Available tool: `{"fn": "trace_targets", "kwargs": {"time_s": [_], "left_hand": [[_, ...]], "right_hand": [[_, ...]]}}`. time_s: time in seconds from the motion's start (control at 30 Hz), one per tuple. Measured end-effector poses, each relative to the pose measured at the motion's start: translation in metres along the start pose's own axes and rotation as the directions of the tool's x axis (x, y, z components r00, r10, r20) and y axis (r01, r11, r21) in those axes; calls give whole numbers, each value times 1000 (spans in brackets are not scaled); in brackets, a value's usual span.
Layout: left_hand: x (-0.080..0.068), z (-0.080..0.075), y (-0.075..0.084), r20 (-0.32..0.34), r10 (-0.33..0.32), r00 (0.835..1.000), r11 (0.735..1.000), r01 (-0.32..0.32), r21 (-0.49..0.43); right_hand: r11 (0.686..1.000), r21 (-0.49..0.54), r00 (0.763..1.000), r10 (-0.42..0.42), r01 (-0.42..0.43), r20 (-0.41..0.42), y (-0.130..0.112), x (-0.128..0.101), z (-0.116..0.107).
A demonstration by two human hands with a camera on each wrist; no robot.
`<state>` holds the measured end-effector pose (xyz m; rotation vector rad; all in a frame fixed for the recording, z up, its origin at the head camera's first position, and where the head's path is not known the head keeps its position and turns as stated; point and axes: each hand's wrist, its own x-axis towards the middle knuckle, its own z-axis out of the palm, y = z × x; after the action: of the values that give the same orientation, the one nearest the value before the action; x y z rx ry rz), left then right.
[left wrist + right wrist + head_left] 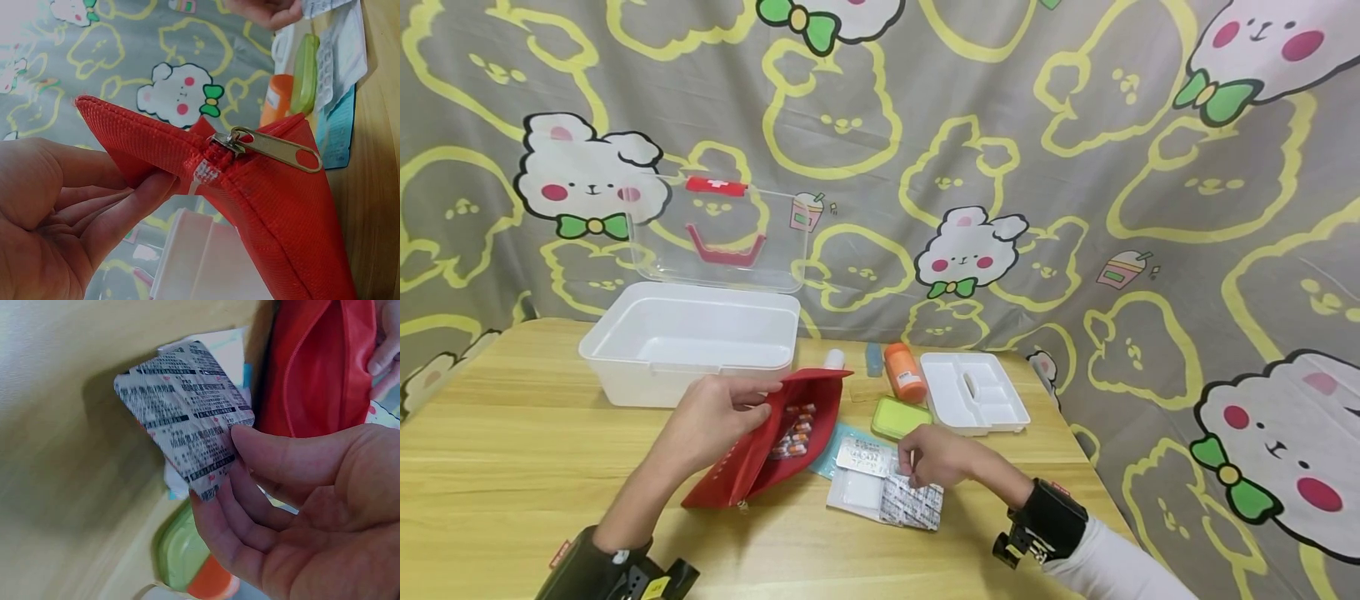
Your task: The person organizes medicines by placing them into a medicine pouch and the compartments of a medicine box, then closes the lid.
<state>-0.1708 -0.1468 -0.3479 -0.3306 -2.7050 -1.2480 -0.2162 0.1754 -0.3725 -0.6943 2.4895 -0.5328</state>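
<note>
My left hand (715, 421) pinches the top edge of a red zip pouch (733, 475), whose mouth gapes toward the right. Inside the pouch lies a blister pack of orange-and-white capsules (793, 432). In the left wrist view, a metal zip pull (281, 150) hangs at the pouch's corner. My right hand (943, 457) holds a printed foil blister pack (187, 412) by one edge, between thumb and fingers. Beneath it on the table are a silver blister pack (861, 457), a white packet (852, 492) and a light blue packet (825, 460).
Behind the pouch stands a white box (625, 375) with its clear lid (662, 242) raised. A yellow-green case (898, 418), an orange bottle (904, 371), a small blue item (874, 360) and a white divided tray (947, 400) sit toward the back right. A patterned curtain (865, 283) hangs behind the table.
</note>
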Motion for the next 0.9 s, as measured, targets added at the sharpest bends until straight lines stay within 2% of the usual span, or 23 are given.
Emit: {"fn": "trace_targets", "kwargs": {"time_s": [0.17, 0.43, 0.9], "left_hand": [[1, 0, 0, -3, 9, 1000, 1000, -9, 4], [2, 1, 0, -10, 26, 1000, 1000, -25, 4], [1, 1, -2, -16, 28, 999, 1000, -28, 5]], "right_hand": [[1000, 8, 1000, -7, 7, -18, -4, -1, -8], [992, 122, 996, 17, -6, -84, -8, 2, -18], [965, 262, 967, 78, -12, -244, -3, 25, -26]]}}
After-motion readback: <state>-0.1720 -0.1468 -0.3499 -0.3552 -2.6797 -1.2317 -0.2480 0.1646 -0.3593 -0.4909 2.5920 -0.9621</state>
